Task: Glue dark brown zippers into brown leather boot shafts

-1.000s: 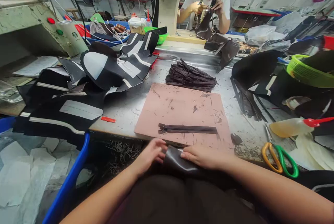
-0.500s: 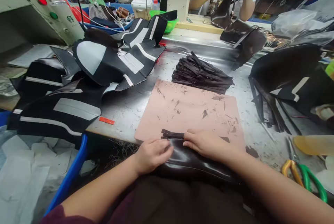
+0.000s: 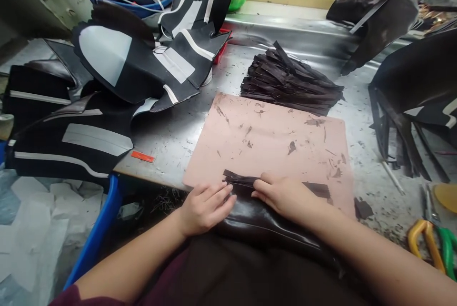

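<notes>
The left hand [image 3: 207, 206] is lying palm down, its fingertips touching the left end of a dark zipper [image 3: 231, 177] and its thumb resting on a shiny dark leather piece [image 3: 257, 215]. Its fingers are staying slightly spread; whether they are gripping anything from below, I cannot tell. The right hand [image 3: 282, 194] is bending its fingers close together over the middle of the zipper, and its thumb is lying near the leather's upper edge; I cannot tell whether it is pinching.

The zipper is running along this edge, and its right end is coming out beyond the right hand, lying upon a pink board [image 3: 264, 139]. The leather is hanging over the person's lap.

Behind the board a heap of dark strips [image 3: 289, 82] is lying on the metal table [image 3: 171, 142]. At the left, black pieces with white strips [image 3: 96, 139] are piling upon each other, and a small orange piece [image 3: 142, 156] is lying just beside them. Below, a blue bin [image 3: 103, 225] is holding white scraps [image 3: 32, 220]. At the right, scissors [image 3: 417, 239] with orange and green handles are lying, partly cut off by the picture border.
</notes>
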The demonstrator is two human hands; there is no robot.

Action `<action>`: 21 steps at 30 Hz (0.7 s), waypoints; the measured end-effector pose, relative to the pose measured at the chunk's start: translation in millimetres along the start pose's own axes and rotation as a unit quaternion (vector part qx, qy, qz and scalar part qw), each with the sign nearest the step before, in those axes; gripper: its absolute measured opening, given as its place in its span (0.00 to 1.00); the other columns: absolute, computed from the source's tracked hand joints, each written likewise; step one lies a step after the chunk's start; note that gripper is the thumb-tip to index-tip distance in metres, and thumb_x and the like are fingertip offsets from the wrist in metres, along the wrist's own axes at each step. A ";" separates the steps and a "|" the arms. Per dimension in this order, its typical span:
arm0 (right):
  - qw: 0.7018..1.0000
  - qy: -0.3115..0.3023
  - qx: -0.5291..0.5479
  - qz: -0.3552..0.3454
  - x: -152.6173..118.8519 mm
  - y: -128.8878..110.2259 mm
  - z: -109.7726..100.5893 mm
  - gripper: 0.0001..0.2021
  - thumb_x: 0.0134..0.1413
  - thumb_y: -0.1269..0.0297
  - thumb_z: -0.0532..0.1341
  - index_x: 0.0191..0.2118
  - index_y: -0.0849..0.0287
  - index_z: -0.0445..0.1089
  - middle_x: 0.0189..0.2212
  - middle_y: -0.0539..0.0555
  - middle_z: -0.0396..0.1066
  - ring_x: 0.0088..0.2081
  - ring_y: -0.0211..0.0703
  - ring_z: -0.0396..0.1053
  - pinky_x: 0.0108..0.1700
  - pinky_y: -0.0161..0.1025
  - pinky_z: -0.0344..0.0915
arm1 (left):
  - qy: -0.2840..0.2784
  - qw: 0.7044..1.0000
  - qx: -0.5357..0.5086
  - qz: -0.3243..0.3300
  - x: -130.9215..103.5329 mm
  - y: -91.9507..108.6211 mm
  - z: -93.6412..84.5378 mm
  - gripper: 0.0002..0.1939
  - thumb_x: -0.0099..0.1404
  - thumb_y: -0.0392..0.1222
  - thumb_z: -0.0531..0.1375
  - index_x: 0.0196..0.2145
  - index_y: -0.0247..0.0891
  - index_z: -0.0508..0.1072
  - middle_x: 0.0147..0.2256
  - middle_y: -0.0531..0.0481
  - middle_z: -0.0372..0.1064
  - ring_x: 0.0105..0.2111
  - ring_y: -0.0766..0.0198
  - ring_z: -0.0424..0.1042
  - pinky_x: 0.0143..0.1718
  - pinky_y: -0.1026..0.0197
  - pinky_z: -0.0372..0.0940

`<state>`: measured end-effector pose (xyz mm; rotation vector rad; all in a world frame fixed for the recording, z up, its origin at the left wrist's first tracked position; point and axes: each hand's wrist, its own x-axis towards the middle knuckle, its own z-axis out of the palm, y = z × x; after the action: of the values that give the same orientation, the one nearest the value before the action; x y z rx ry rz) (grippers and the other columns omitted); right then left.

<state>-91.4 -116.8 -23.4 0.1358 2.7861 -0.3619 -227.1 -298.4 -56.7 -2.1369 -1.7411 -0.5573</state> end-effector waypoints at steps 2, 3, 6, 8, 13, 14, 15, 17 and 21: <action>1.000 -0.005 -0.002 0.001 -0.2 0.3 -0.2 0.14 0.60 0.59 0.47 0.32 0.58 0.65 0.27 0.51 0.65 0.18 0.31 0.58 0.21 0.32 0.45 | 0.003 1.000 -0.002 -0.011 -1.3 1.2 1.8 0.11 0.64 0.33 0.49 0.38 0.38 0.70 0.40 0.47 0.72 0.44 0.63 0.68 0.39 0.61 0.59; 1.000 -0.009 -0.003 0.004 -0.2 0.3 -0.6 0.14 0.60 0.58 0.47 0.32 0.58 0.66 0.27 0.51 0.65 0.18 0.32 0.59 0.21 0.32 0.46 | 0.008 1.000 -0.004 -0.017 -1.6 1.7 2.5 0.12 0.64 0.33 0.49 0.38 0.38 0.70 0.41 0.47 0.71 0.44 0.62 0.68 0.39 0.60 0.58; 1.000 -0.017 0.006 0.013 0.4 0.7 -2.5 0.14 0.60 0.58 0.47 0.33 0.58 0.66 0.28 0.51 0.65 0.20 0.33 0.61 0.22 0.32 0.47 | 0.002 1.000 -0.001 -0.021 -0.3 2.8 2.7 0.12 0.63 0.33 0.48 0.38 0.37 0.70 0.40 0.47 0.72 0.43 0.61 0.68 0.38 0.60 0.58; 0.999 -0.016 0.026 0.017 1.3 1.1 -4.2 0.14 0.60 0.59 0.47 0.34 0.58 0.66 0.28 0.51 0.66 0.21 0.34 0.62 0.23 0.32 0.50 | -0.022 1.000 0.012 -0.013 1.8 3.1 1.2 0.13 0.62 0.32 0.48 0.38 0.36 0.70 0.40 0.47 0.72 0.41 0.61 0.68 0.37 0.60 0.57; 0.998 -0.006 0.059 0.034 3.3 1.9 -8.2 0.15 0.60 0.59 0.46 0.33 0.57 0.67 0.28 0.51 0.66 0.26 0.36 0.65 0.26 0.32 0.54 | -0.071 0.996 -0.024 -0.057 8.2 0.7 -9.2 0.15 0.55 0.30 0.47 0.37 0.35 0.70 0.42 0.47 0.70 0.38 0.60 0.66 0.39 0.57 0.55; 0.997 -0.006 0.062 0.038 3.7 1.8 -8.9 0.15 0.60 0.59 0.46 0.33 0.57 0.67 0.28 0.51 0.66 0.26 0.36 0.65 0.27 0.32 0.54 | -0.090 0.992 -0.047 -0.070 10.3 -1.0 -13.0 0.16 0.54 0.31 0.48 0.39 0.35 0.69 0.42 0.47 0.70 0.38 0.60 0.65 0.40 0.56 0.54; 0.997 -0.007 0.065 0.041 4.1 1.7 -9.4 0.15 0.60 0.59 0.46 0.33 0.57 0.67 0.28 0.51 0.66 0.26 0.36 0.65 0.27 0.32 0.54 | -0.115 0.988 -0.070 -0.079 12.9 -3.2 -17.2 0.18 0.52 0.31 0.49 0.40 0.34 0.69 0.42 0.47 0.70 0.38 0.60 0.65 0.42 0.56 0.54; 0.997 -0.009 0.069 0.045 5.1 1.0 -10.3 0.15 0.60 0.59 0.47 0.32 0.57 0.67 0.27 0.51 0.66 0.26 0.36 0.65 0.27 0.32 0.54 | -0.177 0.974 -0.112 -0.084 19.1 -7.7 -25.8 0.22 0.51 0.35 0.50 0.45 0.33 0.67 0.40 0.46 0.70 0.38 0.59 0.64 0.43 0.55 0.53; 0.996 -0.008 0.066 0.055 6.9 -1.4 -10.6 0.14 0.59 0.61 0.48 0.31 0.58 0.67 0.26 0.51 0.66 0.25 0.36 0.65 0.26 0.32 0.54 | -0.241 0.959 -0.126 -0.086 30.0 -9.0 -31.9 0.28 0.59 0.54 0.48 0.50 0.32 0.63 0.40 0.45 0.68 0.40 0.55 0.61 0.45 0.53 0.51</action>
<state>-101.3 -115.0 -15.7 0.3132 2.7254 -0.5158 -233.5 -286.5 -14.1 -2.4667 -2.2337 -0.3280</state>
